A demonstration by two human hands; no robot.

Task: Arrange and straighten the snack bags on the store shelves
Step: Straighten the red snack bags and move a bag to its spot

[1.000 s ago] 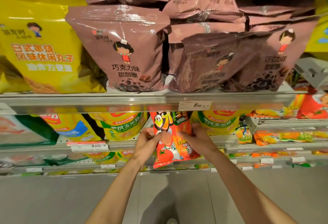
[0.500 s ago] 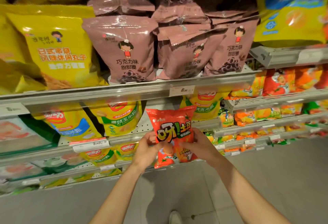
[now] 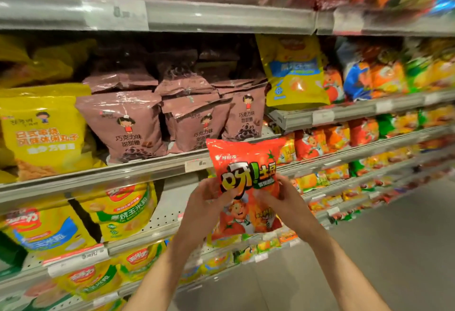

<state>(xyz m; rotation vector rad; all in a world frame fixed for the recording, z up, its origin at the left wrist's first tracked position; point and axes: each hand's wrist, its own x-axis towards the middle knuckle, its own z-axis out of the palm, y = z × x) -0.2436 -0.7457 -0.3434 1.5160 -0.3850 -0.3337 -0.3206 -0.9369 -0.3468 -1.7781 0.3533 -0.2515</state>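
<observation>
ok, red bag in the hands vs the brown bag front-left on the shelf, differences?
The red bag is held in the air by the left hand and right hand; the brown bag stands on the shelf, untouched. Red is glossy orange-red; brown is dull mauve. Both stand upright, front facing the camera, with a cartoon figure.

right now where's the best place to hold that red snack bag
Judging by its pose, by the two side edges around mid-height, coming from below and in front. The red snack bag is upright and puffy; the left hand and right hand already pinch it there.
</observation>
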